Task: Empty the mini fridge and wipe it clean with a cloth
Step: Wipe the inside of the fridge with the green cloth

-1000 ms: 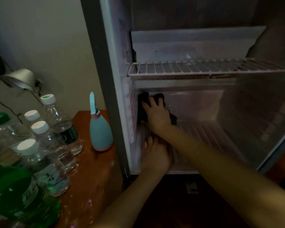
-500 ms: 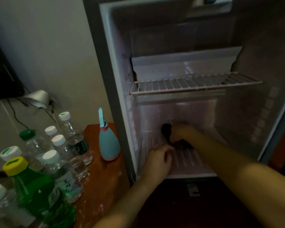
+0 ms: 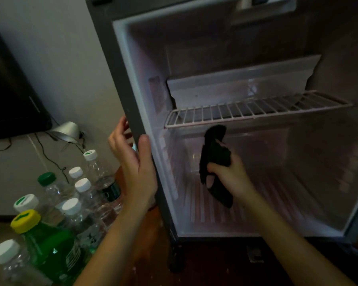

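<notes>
The fridge [image 3: 120,79] stands open and bare, its edge gripped by the left hand [image 3: 132,162], thumb in front, fingers behind. Inside, the right hand [image 3: 229,176] clenches the cloth [image 3: 215,153], whose ends flop above and below the fingers. It looks soft and light, best held bunched mid-length.

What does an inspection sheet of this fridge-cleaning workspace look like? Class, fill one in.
Surface: wooden table beside the fridge.
Job's things: fridge open, wire shelf bare; dark cloth inside.
Clutter: water bottles, green bottle on the table.
Grips: left hand holds the fridge's edge; right hand holds the cloth.
Cables: black cable along the wall.
Surroundings: pale wall, silver lamp, dark screen.
</notes>
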Demonstrator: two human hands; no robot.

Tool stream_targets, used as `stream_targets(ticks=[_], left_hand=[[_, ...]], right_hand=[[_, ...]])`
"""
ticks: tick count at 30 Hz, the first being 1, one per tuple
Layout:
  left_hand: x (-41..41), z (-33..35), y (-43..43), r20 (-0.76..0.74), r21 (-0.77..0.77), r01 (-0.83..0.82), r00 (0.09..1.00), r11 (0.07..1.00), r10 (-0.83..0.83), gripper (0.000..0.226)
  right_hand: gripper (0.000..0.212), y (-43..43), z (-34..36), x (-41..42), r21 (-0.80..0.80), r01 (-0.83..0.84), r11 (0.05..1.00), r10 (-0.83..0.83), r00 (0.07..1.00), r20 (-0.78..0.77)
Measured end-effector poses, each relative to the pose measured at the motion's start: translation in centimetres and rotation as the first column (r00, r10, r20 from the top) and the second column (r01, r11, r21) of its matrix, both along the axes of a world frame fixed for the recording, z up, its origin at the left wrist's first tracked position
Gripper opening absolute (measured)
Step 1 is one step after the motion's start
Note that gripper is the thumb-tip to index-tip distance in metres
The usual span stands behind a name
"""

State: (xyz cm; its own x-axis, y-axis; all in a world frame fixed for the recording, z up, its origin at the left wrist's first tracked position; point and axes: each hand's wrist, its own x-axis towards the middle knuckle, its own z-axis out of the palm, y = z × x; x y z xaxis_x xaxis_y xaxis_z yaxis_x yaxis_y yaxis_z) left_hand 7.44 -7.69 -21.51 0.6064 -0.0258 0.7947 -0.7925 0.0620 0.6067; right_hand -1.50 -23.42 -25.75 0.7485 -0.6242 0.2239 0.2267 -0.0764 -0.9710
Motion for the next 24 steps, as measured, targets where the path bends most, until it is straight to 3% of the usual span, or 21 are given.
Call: stream_targets(ticks=[4,14,19,24], left_hand=[[0.3,-0.5,-1.1,0.026,-0.023,-0.010,1.000,1.000,0.010,0.042],[0.7,-0.8,-1.4,0.055,-0.076,0.008,0.998,0.997,-0.004,0.030],[0.4,-0.7,-1.5,0.005,-0.061,-0.023,1.000,0.998,0.023,0.050],[0.6,-0.7,-1.4,0.025,-0.075,-0.016,1.000,0.997,0.018,0.038]], right_hand=[[0.068,-0.2,1.4,2.3,-0.288,-0.053,0.956,0.060,0.998,0.016],[0.079,-0.8,1.6,6.4,-0.528,-0.138,0.838,0.151,0.988,-0.020],[0.079,-1.2,2.5,6.3,-0.829,-0.017,0.559,0.045,0.999,0.010],[0.075,0.3,1.7,3.7,-0.932,0.073,0.356,0.076,0.991,0.107]])
